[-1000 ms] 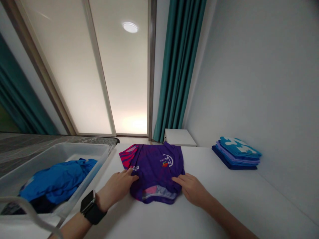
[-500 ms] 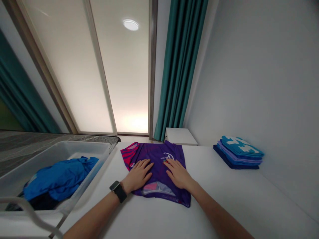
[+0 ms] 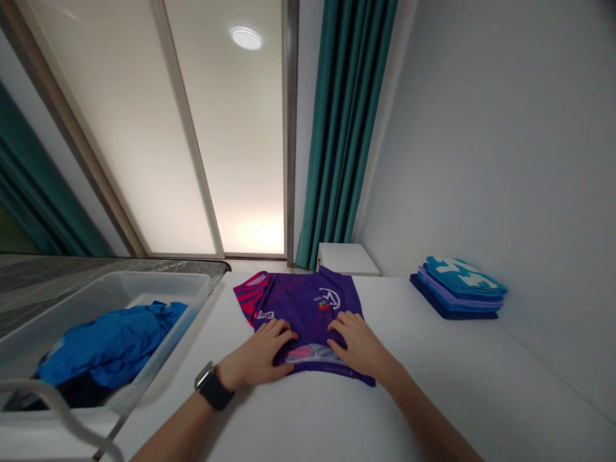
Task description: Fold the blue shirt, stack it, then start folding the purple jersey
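A purple T-shirt (image 3: 303, 301) lies on the white table (image 3: 308, 417), with a red-striped sleeve at its left and a white logo on its upper right. Its near part is doubled over, showing a pink and grey patch. My left hand (image 3: 262, 350), below a black watch (image 3: 214, 386), rests on the shirt's lower left, fingers bent and thumb apart. On the lower right, my right hand (image 3: 359, 343) touches the cloth with curved fingers and the thumb held away. Neither hand visibly grips the fabric.
A translucent plastic bin (image 3: 192, 292) holding crumpled blue clothes (image 3: 115, 343) stands at the left, with a pale curved tube (image 3: 62, 410) before it. Folded clothes (image 3: 462, 289) are stacked at the right near the wall. A white cabinet (image 3: 346, 256) stands beyond the table.
Both hands have slid toward me over the shirt, down to its lower part, and their fingers are more bent. The logo is now uncovered.
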A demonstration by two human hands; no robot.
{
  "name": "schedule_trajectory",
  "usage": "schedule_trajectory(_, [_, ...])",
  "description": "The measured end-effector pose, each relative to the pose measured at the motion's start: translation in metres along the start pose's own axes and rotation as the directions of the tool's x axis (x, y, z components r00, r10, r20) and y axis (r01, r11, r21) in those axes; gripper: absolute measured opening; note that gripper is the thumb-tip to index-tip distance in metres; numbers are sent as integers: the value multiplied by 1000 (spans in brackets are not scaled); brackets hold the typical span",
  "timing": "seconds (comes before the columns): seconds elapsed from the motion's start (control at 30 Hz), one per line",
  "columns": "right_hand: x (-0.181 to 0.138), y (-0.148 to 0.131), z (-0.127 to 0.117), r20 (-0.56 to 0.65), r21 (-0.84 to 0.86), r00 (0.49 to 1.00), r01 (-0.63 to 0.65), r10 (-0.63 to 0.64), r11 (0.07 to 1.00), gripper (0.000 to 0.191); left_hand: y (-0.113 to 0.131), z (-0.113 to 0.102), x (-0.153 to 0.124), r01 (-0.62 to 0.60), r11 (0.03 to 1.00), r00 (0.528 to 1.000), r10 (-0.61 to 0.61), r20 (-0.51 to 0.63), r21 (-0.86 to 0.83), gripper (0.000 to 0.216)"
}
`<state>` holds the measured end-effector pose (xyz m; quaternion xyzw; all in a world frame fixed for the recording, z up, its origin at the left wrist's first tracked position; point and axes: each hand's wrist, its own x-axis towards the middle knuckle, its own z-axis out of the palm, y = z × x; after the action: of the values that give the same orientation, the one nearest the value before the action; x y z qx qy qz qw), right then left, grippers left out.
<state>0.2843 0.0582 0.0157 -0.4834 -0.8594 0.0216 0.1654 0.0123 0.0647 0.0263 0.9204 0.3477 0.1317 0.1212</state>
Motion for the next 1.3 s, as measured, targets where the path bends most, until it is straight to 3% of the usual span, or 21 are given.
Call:
schedule_trajectory(0.17, [-24,-3,-3,121,38,993,-19,15,999,34,-9,0,-5,-5,1000,1000,6,28,-28,61])
schedule_trajectory(0.27, [-26,9,4,84,-20,993,-79,80,997,35,-4,-5,-1,-14,1000,1000,14,-10,-12,46])
schedule_trajectory(0.43, [-21,16,12,43,-72,992,-113,117,991,29,15,-14,2,-50,998,997,52,49,-39,7])
schedule_trajectory(0.57, [-20,14,9,17,-51,989,-146,147,988,39,9,-14,-1,-21,1000,997,22,73,-22,5])
schedule_trajectory(0.77, [-23,23,3,-27,175,975,-211,219,962,45,-7,-30,-10,-12,999,999,13,44,-38,13])
schedule_trajectory(0.97, [-24,7,1,-83,346,993,-51,84,937,39,-5,-34,-35,20,1000,999,-20,41,8,19])
schedule_trajectory(1.13, [-23,-1,6,-10,133,1000,3,-2,991,35,-14,-20,-55,103,989,994,-100,-35,103,19])
schedule_trajectory(1.3, [-21,7,8,-67,-50,995,-72,68,996,24,-15,-11,-54,106,986,991,-94,-96,127,10])
